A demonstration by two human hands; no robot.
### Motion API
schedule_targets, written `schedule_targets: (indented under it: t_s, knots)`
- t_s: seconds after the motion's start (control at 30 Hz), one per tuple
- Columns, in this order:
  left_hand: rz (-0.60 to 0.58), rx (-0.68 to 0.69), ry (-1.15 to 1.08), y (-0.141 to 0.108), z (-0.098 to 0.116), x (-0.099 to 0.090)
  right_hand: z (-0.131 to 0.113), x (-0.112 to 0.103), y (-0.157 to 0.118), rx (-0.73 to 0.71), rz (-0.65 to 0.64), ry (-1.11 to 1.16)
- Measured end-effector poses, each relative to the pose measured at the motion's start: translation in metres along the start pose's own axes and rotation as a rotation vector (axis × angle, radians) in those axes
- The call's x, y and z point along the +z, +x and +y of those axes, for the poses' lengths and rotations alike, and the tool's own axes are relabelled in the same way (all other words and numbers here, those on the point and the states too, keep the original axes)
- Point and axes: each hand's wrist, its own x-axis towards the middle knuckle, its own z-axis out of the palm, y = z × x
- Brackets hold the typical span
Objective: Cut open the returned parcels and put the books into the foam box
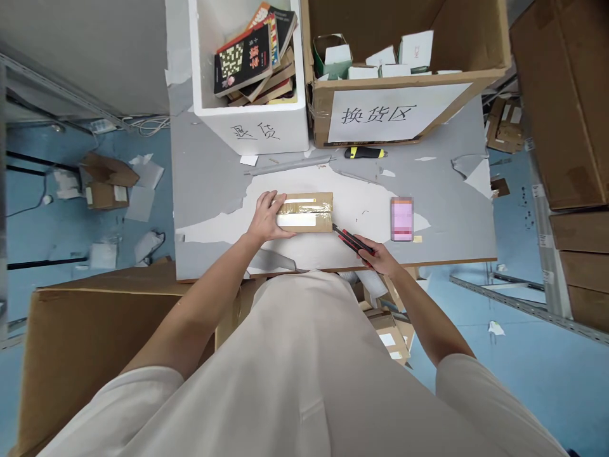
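A small taped cardboard box (pixel 324 222) with a white label lies flat on the worn grey and white table (pixel 214 190). My left hand (pixel 268 218) grips its left end, thumb along the near side and fingers on the top and far edge. In my right hand (pixel 378 257) is a red and black utility knife (pixel 354 241), its tip at the lower right corner of the box; whether it touches the cardboard is too small to tell. A phone (pixel 402 219) with a pink screen lies to the right of my right hand.
Behind are a white foam box (pixel 252 130) of books and a large carton (pixel 323 120) holding small boxes. A yellow and black cutter (pixel 365 153) lies before the carton. An open carton (pixel 95 317) stands below left, and stacked cartons (pixel 571 101) are at right.
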Motion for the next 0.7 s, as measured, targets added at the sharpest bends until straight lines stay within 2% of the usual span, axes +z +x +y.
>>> schedule_targets:
  t_s: [0.17,0.3,0.4,0.47,0.57,0.7]
  knots:
    - [-0.021,-0.009,0.002,0.0,0.001,-0.001,0.012,0.0,-0.009,-0.025,0.025,0.045]
    - [-0.062,0.003,-0.041,0.002,0.0,-0.007,0.011,0.005,-0.005,-0.098,0.239,0.139]
    - [-0.117,-0.009,-0.095,0.005,-0.002,-0.015,0.007,0.023,0.009,-0.135,0.391,0.258]
    - [-0.137,-0.064,-0.142,0.007,-0.003,-0.02,0.003,0.041,0.023,-0.114,0.393,0.341]
    - [-0.123,-0.147,-0.191,0.012,-0.008,-0.028,-0.003,0.066,0.045,-0.063,0.312,0.425]
    - [-0.077,-0.289,-0.268,0.008,-0.017,-0.037,-0.017,0.072,0.073,-0.113,0.326,0.467]
